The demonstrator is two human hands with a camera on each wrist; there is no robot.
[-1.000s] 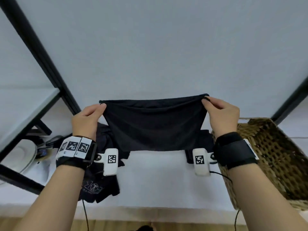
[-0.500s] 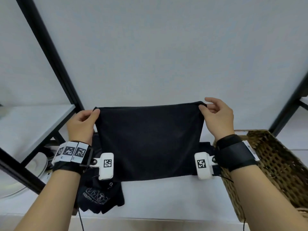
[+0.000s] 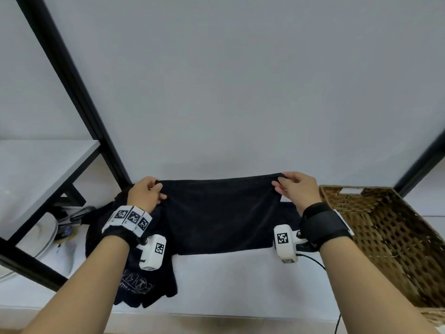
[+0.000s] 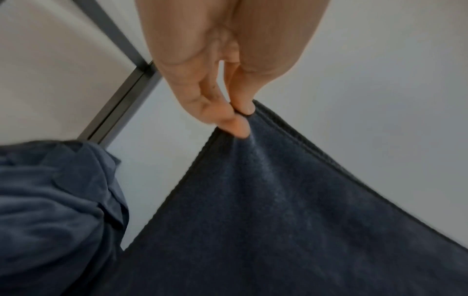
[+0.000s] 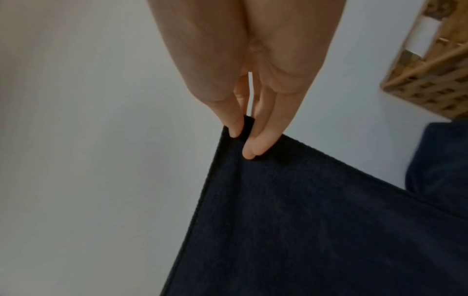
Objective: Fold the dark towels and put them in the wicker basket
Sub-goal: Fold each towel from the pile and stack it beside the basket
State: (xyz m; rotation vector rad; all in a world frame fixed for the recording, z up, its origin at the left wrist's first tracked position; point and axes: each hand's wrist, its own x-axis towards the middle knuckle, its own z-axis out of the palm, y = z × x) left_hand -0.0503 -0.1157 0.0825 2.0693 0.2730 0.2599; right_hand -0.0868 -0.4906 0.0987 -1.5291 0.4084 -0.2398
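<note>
A dark towel (image 3: 219, 213) is stretched flat between both hands over the white table. My left hand (image 3: 154, 189) pinches its far left corner, and in the left wrist view thumb and fingertips (image 4: 235, 120) squeeze the hemmed edge of the towel (image 4: 291, 200). My right hand (image 3: 286, 182) pinches the far right corner; the right wrist view shows fingertips (image 5: 249, 148) clamped on the towel (image 5: 316, 220). The wicker basket (image 3: 385, 237) stands at the right, with nothing visible inside it. More dark cloth (image 3: 142, 283) lies heaped under my left wrist.
A black shelf frame post (image 3: 72, 83) slants up on the left, another post (image 3: 421, 162) on the right behind the basket. White plates (image 3: 36, 237) and utensils sit on the low left shelf. A cable (image 3: 315, 261) trails from the right wrist camera.
Both hands have carried the towel down and away from me, so it now lies low over the table. The pinches on both corners hold as before.
</note>
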